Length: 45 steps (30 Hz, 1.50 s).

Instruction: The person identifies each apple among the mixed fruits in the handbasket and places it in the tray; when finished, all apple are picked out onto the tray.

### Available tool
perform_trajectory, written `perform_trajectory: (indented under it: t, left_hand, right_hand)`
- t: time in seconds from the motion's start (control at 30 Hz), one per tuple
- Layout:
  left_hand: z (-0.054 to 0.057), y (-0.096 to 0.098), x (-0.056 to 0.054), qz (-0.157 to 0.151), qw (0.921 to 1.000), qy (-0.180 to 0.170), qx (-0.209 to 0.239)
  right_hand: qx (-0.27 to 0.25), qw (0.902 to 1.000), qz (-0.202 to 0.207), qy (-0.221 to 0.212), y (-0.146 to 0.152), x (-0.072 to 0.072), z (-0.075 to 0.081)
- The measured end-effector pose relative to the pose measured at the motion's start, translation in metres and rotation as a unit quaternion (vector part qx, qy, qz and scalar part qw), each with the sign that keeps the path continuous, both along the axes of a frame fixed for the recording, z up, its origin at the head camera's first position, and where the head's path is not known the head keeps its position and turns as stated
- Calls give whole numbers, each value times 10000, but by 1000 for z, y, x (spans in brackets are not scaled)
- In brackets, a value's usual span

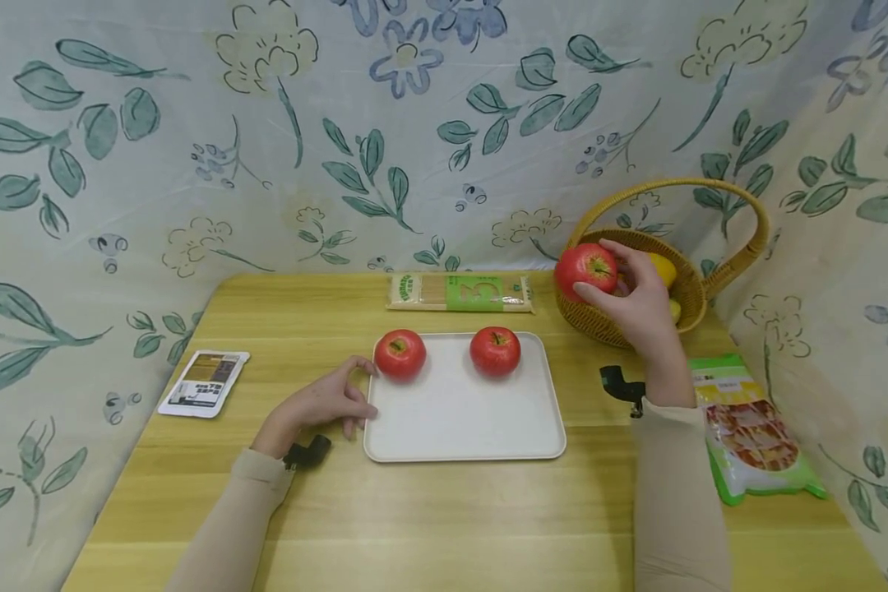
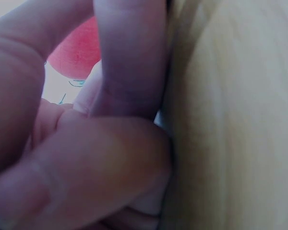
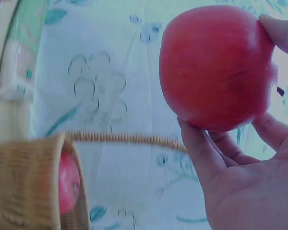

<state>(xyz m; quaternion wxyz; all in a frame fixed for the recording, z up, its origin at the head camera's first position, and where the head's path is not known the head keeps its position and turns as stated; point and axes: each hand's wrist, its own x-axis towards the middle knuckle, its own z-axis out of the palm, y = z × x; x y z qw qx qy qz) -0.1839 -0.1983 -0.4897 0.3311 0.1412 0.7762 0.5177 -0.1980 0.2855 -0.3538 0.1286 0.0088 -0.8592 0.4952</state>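
A red apple (image 1: 586, 270) is gripped by my right hand (image 1: 640, 308), thumb on one side and fingers on the other. It is up in front of the wicker basket (image 1: 592, 321); the right wrist view shows the same apple (image 3: 213, 72) above that basket's rim. Two more red apples, one at the back left (image 1: 400, 355) and one at the back right (image 1: 495, 352), rest on a white tray (image 1: 462, 419). Loosely bent, my left hand (image 1: 329, 399) touches the tray's left edge with thumb and index finger. Its fingers (image 2: 129, 57) lie close to the tabletop in the left wrist view.
Yellow fruit (image 1: 663, 269) and another red apple (image 3: 68, 184) lie in the basket, under its tall handle (image 1: 666, 185). A noodle packet (image 1: 459, 293) lies behind the tray. A white pouch (image 1: 203, 383) is at left, a green snack bag (image 1: 755, 427) at right.
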Motion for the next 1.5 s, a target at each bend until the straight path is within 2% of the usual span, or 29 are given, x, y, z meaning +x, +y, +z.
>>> perform_trajectory:
  t: [0.13, 0.37, 0.6, 0.7, 0.87, 1.03, 1.23, 1.4, 1.5]
  left_hand:
    - [1, -1, 1, 31, 10000, -1, -19]
    - [0, -1, 0, -1, 10000, -16, 14]
    - [-1, -2, -2, -52, 10000, -37, 65]
    - [0, -2, -2, -65, 9999, -30, 122]
    - [0, -2, -2, -87, 9999, 27, 125]
    - [0, -2, -2, -87, 9999, 37, 68]
    - [1, -2, -1, -71, 9999, -35, 151]
    - [1, -2, 0, -80, 9998, -37, 171]
    - [1, -2, 0, -75, 9998, -44, 181]
  right_hand:
    - [-54, 9978, 642, 173, -23, 3, -1]
    - [35, 9867, 1623, 15, -67, 6, -13]
    - [98, 9756, 2166, -339, -110, 12, -22]
    - [170, 9672, 2498, -430, -130, 16, -31]
    - [374, 9474, 3077, -792, -162, 26, -47]
    - [655, 9320, 3374, -1151, -184, 36, -63]
    - [840, 9123, 3787, -1314, -197, 37, -85]
    - [995, 8977, 4075, -1350, -201, 37, -94]
    - [1044, 8929, 4161, -1365, -202, 38, -96]
